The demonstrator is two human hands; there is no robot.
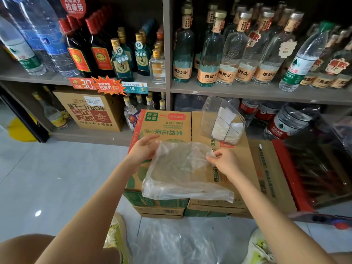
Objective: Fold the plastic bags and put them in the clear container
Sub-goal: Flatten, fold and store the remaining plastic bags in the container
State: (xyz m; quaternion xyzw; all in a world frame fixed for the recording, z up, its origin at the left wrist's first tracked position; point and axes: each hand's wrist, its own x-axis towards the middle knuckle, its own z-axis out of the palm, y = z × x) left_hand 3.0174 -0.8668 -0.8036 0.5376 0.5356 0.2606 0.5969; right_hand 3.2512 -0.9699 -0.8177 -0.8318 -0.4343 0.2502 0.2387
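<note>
Thumb and fingers of the right grip (pixel 224 162) pinch the right edge of a clear plastic bag (pixel 177 174), while the left grip (pixel 142 150) holds its upper left corner. The bag lies spread over two cardboard cartons (pixel 163 126) that serve as surface. Just behind it on the cartons stands the clear container (pixel 210 115), with folded white bags (pixel 226 126) inside.

A shop: shelves (pixel 167 86) of bottles (pixel 207 52) with price tags (pixel 134 88).
</note>
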